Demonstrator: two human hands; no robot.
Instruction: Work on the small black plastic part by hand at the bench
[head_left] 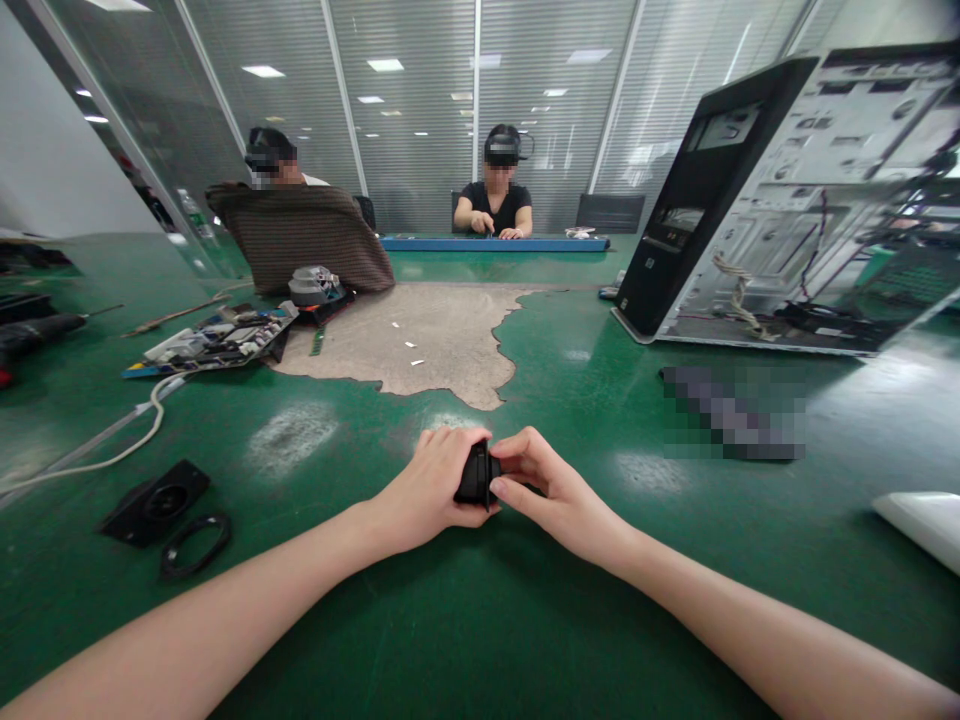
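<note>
A small black boxy part (pixel 472 478) with a thin flange on its right side is held between my hands, just above the green tabletop (pixel 480 620). My left hand (pixel 429 482) wraps around its left end, thumb below and fingers over the top. From the other side, the thumb and fingertips of my right hand (pixel 551 492) pinch the flanged end. What exactly this part is, I cannot make out. Left of my left forearm lie a flat black housing with a round opening (pixel 159 503) and a black ring (pixel 175 569), touching neither hand.
An opened computer tower (pixel 705 220) stands at the right, near a blurred dark object (pixel 727 415). A circuit board (pixel 217 340) and a white cable (pixel 154 425) lie at left. A ragged-edged beige patch (pixel 442 340) spans the middle. Two people sit beyond, one beside a brown-covered shape (pixel 300 230).
</note>
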